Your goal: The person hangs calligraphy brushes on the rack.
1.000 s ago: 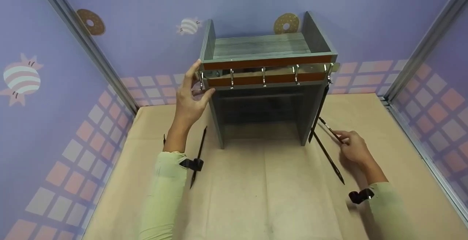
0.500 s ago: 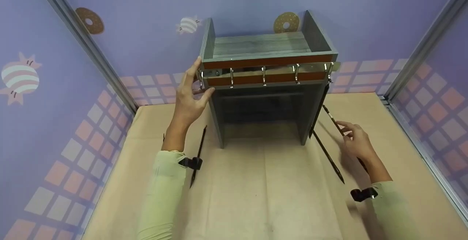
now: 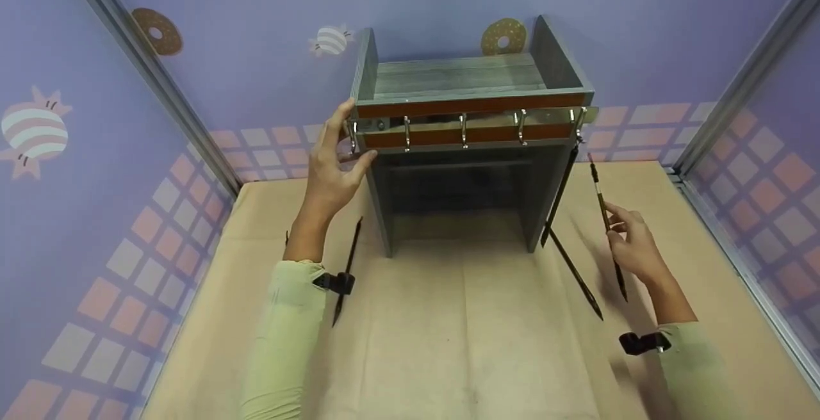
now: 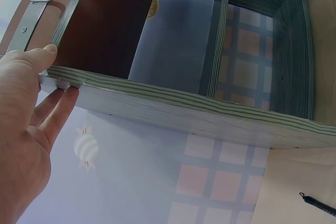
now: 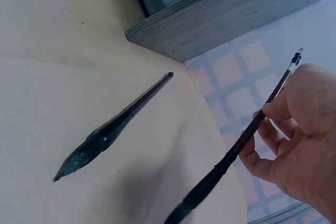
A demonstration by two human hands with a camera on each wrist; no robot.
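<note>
A grey wooden rack [image 3: 461, 80] with a brown front strip and a metal hook rail [image 3: 462, 127] stands at the back of the table. My left hand [image 3: 333, 164] rests on its top left corner, fingers straight along the side panel [image 4: 184, 111] and thumb on the front edge. To the right of the rack, my right hand [image 3: 631, 247] pinches a dark calligraphy brush [image 3: 602, 205] and holds it above the table, loop end up. In the right wrist view the brush [image 5: 236, 148] passes between thumb and fingertips [image 5: 268, 111].
One brush [image 3: 558, 196] hangs from the rightmost hook. Another brush [image 3: 576, 276] lies on the paper-covered table below it, and a third [image 3: 346, 273] lies left of the rack by my left forearm. Purple patterned walls close in on three sides.
My right hand has lifted its brush off the table and swung it more upright, closer to the rack's right end. My left hand has stayed on the corner.
</note>
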